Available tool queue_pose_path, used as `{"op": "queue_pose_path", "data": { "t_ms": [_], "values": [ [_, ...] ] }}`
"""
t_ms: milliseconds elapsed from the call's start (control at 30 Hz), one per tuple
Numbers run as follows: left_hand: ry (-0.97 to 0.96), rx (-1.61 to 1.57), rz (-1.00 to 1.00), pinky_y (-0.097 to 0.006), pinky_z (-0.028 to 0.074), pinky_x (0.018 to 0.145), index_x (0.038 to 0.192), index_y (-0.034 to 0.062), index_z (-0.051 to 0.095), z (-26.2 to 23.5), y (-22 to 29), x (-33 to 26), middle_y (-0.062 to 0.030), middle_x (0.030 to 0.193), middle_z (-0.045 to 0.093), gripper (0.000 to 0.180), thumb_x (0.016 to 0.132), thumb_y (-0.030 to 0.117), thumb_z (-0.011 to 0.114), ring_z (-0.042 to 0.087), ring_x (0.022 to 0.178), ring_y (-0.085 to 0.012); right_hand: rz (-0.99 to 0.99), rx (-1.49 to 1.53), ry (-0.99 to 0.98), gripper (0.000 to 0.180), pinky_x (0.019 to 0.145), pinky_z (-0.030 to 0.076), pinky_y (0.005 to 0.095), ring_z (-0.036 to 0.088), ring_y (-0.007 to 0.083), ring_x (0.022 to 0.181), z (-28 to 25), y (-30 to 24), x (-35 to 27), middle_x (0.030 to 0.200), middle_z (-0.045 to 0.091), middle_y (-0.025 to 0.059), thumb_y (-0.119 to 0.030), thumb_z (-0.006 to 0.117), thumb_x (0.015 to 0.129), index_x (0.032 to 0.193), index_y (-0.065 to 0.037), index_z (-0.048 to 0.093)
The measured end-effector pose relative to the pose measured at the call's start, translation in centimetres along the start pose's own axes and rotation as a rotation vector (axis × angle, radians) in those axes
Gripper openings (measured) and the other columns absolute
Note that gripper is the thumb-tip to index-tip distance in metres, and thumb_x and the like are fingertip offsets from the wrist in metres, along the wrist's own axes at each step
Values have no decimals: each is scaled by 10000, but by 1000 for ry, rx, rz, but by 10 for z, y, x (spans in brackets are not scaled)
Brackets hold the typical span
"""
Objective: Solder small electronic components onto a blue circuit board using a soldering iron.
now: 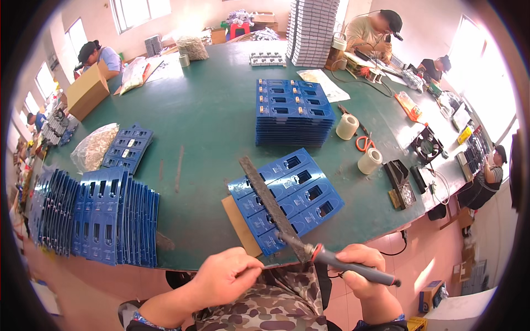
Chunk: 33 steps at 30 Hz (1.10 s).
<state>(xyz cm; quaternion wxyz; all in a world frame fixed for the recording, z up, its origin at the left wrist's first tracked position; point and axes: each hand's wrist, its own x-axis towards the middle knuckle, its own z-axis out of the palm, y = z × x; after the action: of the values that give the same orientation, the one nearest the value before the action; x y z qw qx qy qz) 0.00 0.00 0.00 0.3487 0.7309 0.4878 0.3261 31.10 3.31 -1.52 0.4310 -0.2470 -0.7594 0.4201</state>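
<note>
Camouflage cloth [259, 309] lies nearest; the left hand [226, 276] is pinched narrow, whether on anything I cannot tell, and the right hand [365, 289] grips a soldering iron [350, 267] pointing to ten o'clock. Toward twelve o'clock, a blue panel [295, 193] lies on the bench [210, 132] beneath a dark bar [265, 196]; soldering seems in hand, the next move calling for steady aim

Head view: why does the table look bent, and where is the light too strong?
In the head view, fisheye distortion bows the green table; in that same view, the right-hand window burns out white and glare pales the table's right side.
</note>
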Motion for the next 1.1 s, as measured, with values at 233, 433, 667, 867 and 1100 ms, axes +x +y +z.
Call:
{"op": "queue_pose_path", "data": {
  "t_ms": [233, 433, 667, 867, 1100],
  "values": [
    [16, -250, 107, -286, 454, 580, 970, 45, 703, 31, 28, 24, -58, 775, 606, 113, 859, 68, 702, 586, 672, -169, 125, 145, 136, 462, 732, 559, 300, 691, 185, 778, 37, -2, 26, 879, 705, 113, -14, 798, 774, 1192, -38, 603],
    [6, -238, 102, -318, 490, 671, 1009, 51, 676, 31, 32, 45, -78, 847, 606, 121, 898, 84, 642, 614, 769, -226, 1, -2, 245, 345, 585, 470, 278, 619, 155, 666, 19, 10, 41, 801, 655, 81, 25, 766, 783, 1086, -48, 617],
    [213, 32, 182, -311, 466, 586, 913, 24, 697, -13, 22, 87, -72, 725, 579, 80, 838, 30, 667, 584, 651, -202, 77, 51, 297, 311, 610, 465, 252, 601, 124, 679, -10, 19, 74, 805, 650, 55, 13, 738, 816, 1097, -41, 619],
    [416, 207, -17, -295, 415, 556, 907, -20, 692, -45, -13, 113, -61, 691, 537, 114, 816, -10, 625, 525, 609, -159, 61, 31, 53, 350, 740, 482, 278, 599, 114, 841, -56, 35, 112, 932, 656, 73, -180, 703, 871, 1158, -4, 607],
    [386, 216, -16, -304, 418, 557, 912, -14, 701, -41, -26, 127, -68, 696, 544, 128, 811, 11, 627, 525, 609, -167, 324, 100, 138, 296, 716, 492, 283, 605, 119, 792, -54, 65, 129, 882, 668, 86, -217, 721, 844, 1003, 9, 615]
  ]
}}
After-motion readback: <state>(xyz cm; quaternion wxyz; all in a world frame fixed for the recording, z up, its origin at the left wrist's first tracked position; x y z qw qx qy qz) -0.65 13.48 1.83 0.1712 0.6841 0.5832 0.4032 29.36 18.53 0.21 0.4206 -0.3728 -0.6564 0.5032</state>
